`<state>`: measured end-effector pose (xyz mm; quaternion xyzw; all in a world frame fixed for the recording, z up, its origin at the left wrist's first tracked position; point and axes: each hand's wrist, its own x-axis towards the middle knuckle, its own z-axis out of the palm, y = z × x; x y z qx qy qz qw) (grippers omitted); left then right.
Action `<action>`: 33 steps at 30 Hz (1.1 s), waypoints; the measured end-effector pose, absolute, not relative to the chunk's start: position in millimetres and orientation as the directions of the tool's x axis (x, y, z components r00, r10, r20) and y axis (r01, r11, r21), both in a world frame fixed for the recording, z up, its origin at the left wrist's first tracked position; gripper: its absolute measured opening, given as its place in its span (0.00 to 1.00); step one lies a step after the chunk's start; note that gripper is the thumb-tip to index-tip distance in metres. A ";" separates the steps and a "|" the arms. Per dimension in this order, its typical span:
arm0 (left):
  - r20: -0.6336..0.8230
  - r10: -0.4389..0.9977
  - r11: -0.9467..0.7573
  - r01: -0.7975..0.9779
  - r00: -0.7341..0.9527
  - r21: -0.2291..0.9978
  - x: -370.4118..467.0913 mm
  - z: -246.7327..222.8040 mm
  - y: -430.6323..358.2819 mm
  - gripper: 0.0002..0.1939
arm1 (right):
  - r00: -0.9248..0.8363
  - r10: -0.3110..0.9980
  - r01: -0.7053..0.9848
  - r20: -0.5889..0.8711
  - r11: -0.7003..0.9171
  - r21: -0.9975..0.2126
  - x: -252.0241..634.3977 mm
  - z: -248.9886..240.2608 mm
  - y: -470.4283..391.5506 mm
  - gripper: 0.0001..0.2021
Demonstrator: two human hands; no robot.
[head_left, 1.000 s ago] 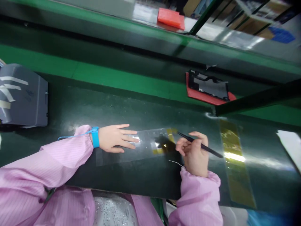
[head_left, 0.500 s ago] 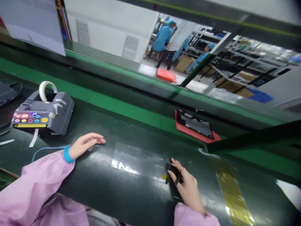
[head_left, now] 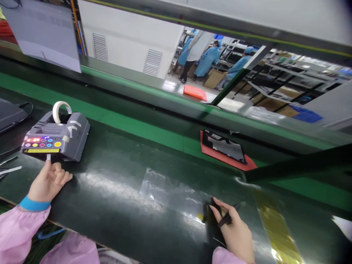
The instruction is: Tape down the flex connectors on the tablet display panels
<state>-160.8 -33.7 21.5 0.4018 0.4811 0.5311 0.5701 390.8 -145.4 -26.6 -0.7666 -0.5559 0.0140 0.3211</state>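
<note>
My left hand (head_left: 48, 180) reaches up to the front of a grey tape dispenser (head_left: 59, 137) and pinches the strip of white tape (head_left: 48, 158) hanging from its slot. A blue wrist strap sits on that wrist. My right hand (head_left: 233, 231) rests on the dark mat and holds black tweezers (head_left: 227, 218), its fingers on a small dark part (head_left: 210, 214) at the end of a clear plastic sheet (head_left: 170, 192).
A red tray (head_left: 249, 165) carrying a black frame lies on the green conveyor behind. A yellow film strip (head_left: 277, 229) lies right of my hand. White tape strips (head_left: 9, 169) lie at the far left. People in blue coats stand in the background.
My left hand moved left, away from the clear sheet, to the tape dispenser and took hold of its tape strip. The view tilted up and left. My right hand stayed by the sheet.
</note>
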 end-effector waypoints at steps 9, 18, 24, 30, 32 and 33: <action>0.091 0.979 -0.109 0.093 0.185 0.990 -144.4 17.0 -38.0 0.27 | 0.338 0.862 0.913 0.378 -0.202 -0.355 421.9 6.6 -104.3 0.11; -0.138 0.839 -0.015 0.274 0.527 0.962 -101.9 11.9 -9.9 0.29 | 0.346 0.887 0.936 0.305 -0.350 -0.045 491.2 10.7 17.3 0.10; -0.160 0.812 0.107 0.127 0.561 0.986 -65.1 7.9 15.7 0.31 | 0.355 0.878 0.932 0.320 -0.358 -0.052 510.5 4.7 48.1 0.16; -0.128 0.809 0.150 0.009 0.574 0.989 -28.0 -2.8 33.6 0.33 | 0.306 0.898 0.950 0.317 -0.311 -0.036 503.2 18.4 61.7 0.16; -0.105 0.803 0.160 -0.042 0.587 0.986 -14.6 -4.7 37.4 0.32 | 0.281 0.894 0.956 0.351 -0.292 -0.020 493.8 32.0 66.7 0.17; -0.090 0.802 0.162 -0.070 0.591 0.984 -8.2 -5.5 38.9 0.32 | 0.272 0.882 0.957 0.385 -0.290 -0.011 487.2 39.8 69.5 0.17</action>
